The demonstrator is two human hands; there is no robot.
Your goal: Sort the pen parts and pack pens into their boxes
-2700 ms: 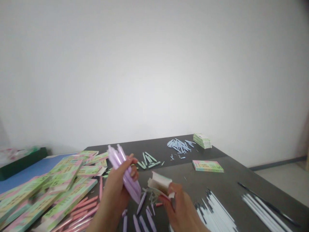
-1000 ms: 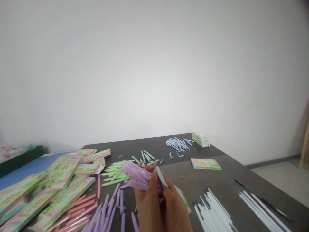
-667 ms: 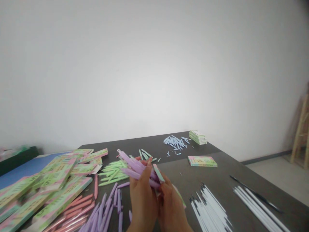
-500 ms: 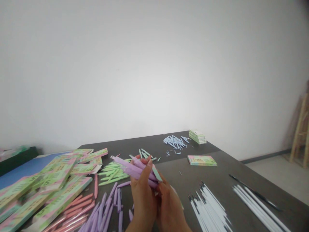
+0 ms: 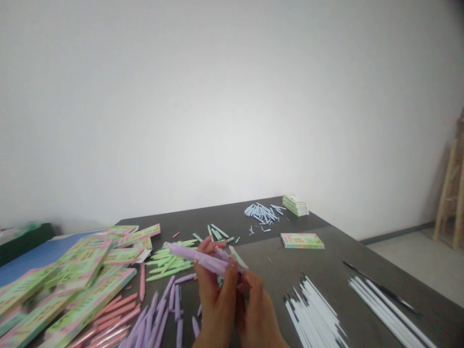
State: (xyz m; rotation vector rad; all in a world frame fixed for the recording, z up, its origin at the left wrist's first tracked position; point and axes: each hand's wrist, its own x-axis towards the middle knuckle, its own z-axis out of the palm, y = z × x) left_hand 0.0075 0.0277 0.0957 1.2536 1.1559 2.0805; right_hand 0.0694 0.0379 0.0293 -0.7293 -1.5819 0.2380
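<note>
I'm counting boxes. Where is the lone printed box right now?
In the head view, the lone printed box lies flat right of centre on the dark table, between the farther box stack and the nearer black-tipped white rods.

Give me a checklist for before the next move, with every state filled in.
1. Left hand holding the purple bundle: ok.
2. Pale strip gripped by right hand: cannot tell; its lower end is hidden.
3. Number of pieces in the bundle: cannot tell; they overlap.
4. White rods apart from both hands: ok.
5. Loose purple barrels lined up: not ok; they lie at differing angles.
</note>
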